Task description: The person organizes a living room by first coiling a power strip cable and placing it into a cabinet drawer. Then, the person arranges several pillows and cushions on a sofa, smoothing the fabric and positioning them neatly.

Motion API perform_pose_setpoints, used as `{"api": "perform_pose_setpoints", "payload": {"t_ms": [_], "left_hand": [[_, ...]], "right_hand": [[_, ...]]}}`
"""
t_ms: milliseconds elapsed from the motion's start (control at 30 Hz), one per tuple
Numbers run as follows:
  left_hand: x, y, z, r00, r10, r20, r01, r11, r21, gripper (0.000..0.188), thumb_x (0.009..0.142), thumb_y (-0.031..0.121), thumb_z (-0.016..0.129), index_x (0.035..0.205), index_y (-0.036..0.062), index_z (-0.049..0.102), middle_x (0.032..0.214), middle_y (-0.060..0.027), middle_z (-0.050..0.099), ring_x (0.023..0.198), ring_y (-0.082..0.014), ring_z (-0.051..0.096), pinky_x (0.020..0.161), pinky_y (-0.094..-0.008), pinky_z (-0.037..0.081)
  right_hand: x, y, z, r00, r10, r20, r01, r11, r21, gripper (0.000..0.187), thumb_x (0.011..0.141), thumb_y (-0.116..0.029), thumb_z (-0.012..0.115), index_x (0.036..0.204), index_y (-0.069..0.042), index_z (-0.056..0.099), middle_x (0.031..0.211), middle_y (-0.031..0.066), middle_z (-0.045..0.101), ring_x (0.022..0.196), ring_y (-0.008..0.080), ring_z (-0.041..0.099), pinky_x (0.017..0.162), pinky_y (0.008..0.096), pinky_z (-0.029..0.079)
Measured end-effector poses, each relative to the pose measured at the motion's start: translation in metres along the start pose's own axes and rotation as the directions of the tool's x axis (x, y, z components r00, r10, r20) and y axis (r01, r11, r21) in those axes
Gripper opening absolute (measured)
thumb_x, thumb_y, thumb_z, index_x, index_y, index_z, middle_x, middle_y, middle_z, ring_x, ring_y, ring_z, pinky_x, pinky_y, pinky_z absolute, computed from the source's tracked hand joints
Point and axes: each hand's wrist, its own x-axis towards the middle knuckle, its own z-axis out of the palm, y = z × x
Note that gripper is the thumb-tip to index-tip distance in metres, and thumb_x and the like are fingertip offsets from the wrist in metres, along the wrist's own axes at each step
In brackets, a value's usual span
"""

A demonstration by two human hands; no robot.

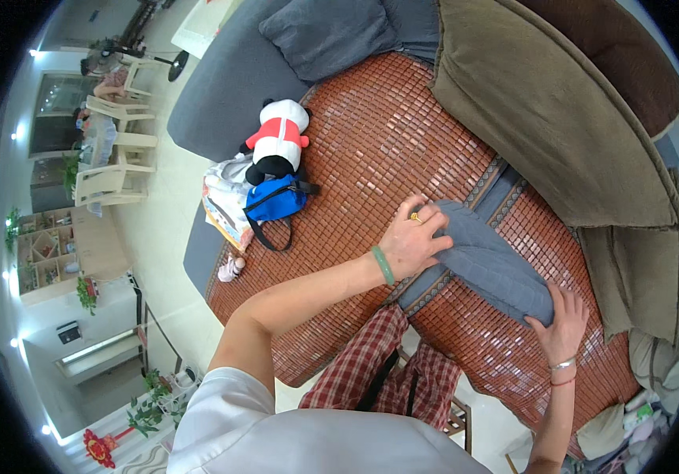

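Note:
A folded grey-blue garment [493, 257] lies in a long narrow bundle on the reddish-brown bead mat [379, 126] that covers the sofa seat; its exact kind I cannot tell. At its far left end is my left hand [414, 241], fingers curled and closed on the fabric's edge. It wears a gold ring and a green bangle. My right hand [564, 322] grips the near right end, thumb on one side and fingers on the other. A silver bracelet and a red cord circle that wrist.
A panda plush [280, 138] in red and white lies beside a blue bag [276, 199] with a black strap. Nearby are a white plastic bag [229, 193] and a small doll [231, 267]. An olive-brown cover [545, 103] drapes the backrest; clothes [639, 430] are piled at lower right.

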Motion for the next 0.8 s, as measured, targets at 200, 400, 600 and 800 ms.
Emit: {"api": "perform_pose_setpoints", "payload": {"t_ms": [200, 400, 600, 800], "left_hand": [[-0.025, -0.039, 0.013, 0.962, -0.2, 0.186, 0.218, 0.972, -0.083, 0.05, 0.064, 0.025, 0.078, 0.108, 0.0175, 0.055, 0.109, -0.0055, 0.05, 0.106, -0.0271, 0.049, 0.089, -0.0423, 0.041], [-0.103, -0.107, 0.022, 0.826, -0.531, 0.187, 0.556, 0.822, -0.124, 0.048, 0.071, 0.029, 0.076, 0.115, 0.0158, 0.06, 0.119, -0.0147, 0.049, 0.099, -0.0341, 0.053, 0.088, -0.0411, 0.045], [-0.157, -0.134, 0.052, 0.666, -0.706, 0.24, 0.624, 0.352, -0.698, 0.031, 0.079, 0.016, 0.07, 0.107, 0.0103, 0.06, 0.099, -0.0119, 0.061, 0.091, -0.0272, 0.061, 0.077, -0.0365, 0.052], [-0.118, -0.166, -0.015, 0.368, -0.914, 0.172, 0.326, -0.047, -0.944, 0.018, 0.083, 0.008, 0.066, 0.1, 0.0058, 0.059, 0.086, -0.0015, 0.061, 0.072, -0.0083, 0.059, 0.054, -0.0219, 0.052]], "right_hand": [[0.021, 0.004, 0.003, 0.952, 0.128, 0.279, -0.212, 0.932, 0.295, 0.064, 0.059, -0.02, 0.084, 0.114, -0.002, 0.056, 0.096, 0.0209, 0.061, 0.091, 0.0344, 0.06, 0.079, 0.0388, 0.048], [0.102, -0.081, -0.016, 0.97, 0.151, 0.189, -0.242, 0.641, 0.728, 0.051, 0.068, -0.007, 0.077, 0.114, -0.002, 0.055, 0.105, 0.0135, 0.059, 0.095, 0.0234, 0.057, 0.084, 0.0342, 0.046], [0.138, -0.08, 0.043, 0.971, 0.045, 0.235, -0.212, 0.614, 0.76, 0.044, 0.082, 0.004, 0.06, 0.125, 0.0, 0.052, 0.123, 0.0077, 0.054, 0.11, 0.0186, 0.05, 0.097, 0.0314, 0.039], [0.263, -0.128, -0.004, 0.967, 0.185, 0.173, -0.231, 0.369, 0.9, 0.03, 0.089, -0.008, 0.058, 0.117, 0.0, 0.053, 0.114, 0.0083, 0.058, 0.1, 0.0183, 0.058, 0.079, 0.0318, 0.052]]}}
